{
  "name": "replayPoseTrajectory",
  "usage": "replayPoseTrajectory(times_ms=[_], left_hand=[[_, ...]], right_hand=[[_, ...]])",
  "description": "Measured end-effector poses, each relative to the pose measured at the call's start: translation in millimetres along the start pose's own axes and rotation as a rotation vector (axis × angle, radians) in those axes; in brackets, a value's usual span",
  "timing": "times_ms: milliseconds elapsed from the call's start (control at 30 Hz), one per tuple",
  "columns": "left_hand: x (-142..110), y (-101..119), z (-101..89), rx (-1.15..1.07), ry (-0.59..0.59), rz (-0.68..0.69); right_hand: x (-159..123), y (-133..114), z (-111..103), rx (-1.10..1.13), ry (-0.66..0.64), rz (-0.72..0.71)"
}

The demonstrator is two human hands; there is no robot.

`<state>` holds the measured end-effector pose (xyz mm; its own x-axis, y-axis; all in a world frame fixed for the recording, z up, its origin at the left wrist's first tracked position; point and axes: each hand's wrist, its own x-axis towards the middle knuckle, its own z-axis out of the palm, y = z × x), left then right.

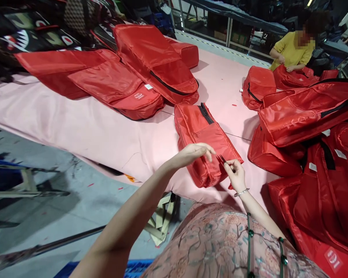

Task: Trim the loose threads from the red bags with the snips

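A red fabric bag (203, 131) with a black zipper end lies on the pink-covered table just in front of me. My left hand (194, 152) hovers over or rests on its near part, fingers stretched out and loosely bent; whether they touch the fabric I cannot tell. Beside the bag's right corner, my right hand (236, 175) is closed around small dark thread snips (222, 158). Their pointed blades face the left hand's fingertips. A bracelet circles the right wrist.
Several red bags (159, 58) lie on the pink table cover (104, 135) at the far left. More red bags (301, 112) are heaped to my right. Beyond them, a person in yellow (292, 50) handles red fabric. Dark patterned bags (40, 34) crowd the back left.
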<state>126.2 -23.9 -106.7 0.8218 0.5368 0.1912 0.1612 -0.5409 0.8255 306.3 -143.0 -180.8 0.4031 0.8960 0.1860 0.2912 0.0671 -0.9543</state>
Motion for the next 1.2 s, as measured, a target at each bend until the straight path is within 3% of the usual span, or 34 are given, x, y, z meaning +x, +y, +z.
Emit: replayPoseTrajectory(times_ms=[100, 233, 333, 567, 633, 833, 1200], left_hand=[[3.8, -9.2, 3.5, 0.238, 0.051, -0.053], [3.3, -19.2, 13.9, 0.392, 0.014, 0.015], [-0.8, -11.6, 27.8, 0.479, 0.057, -0.024], [1.2, 17.1, 60.8, 0.780, 0.022, -0.215], [3.5, 12.4, 60.0, 0.735, 0.004, -0.215], [6.1, -14.2, 47.0, 0.355, 0.028, -0.041], [1.6, -13.3, 55.0, 0.385, 0.112, -0.063]], right_hand=[[-12.2, 7.5, -3.6, -0.018, -0.018, 0.037], [-27.9, 18.7, -6.5, -0.008, -0.090, 0.058], [-39.9, 28.0, -8.0, 0.018, -0.131, 0.069], [-51.1, 31.5, -6.9, -0.047, -0.114, 0.054], [-50.4, 28.2, -6.2, -0.065, -0.111, 0.042], [-47.1, 17.1, -1.5, -0.070, -0.146, -0.001], [-48.2, 8.9, 10.3, -0.185, -0.093, -0.033]])
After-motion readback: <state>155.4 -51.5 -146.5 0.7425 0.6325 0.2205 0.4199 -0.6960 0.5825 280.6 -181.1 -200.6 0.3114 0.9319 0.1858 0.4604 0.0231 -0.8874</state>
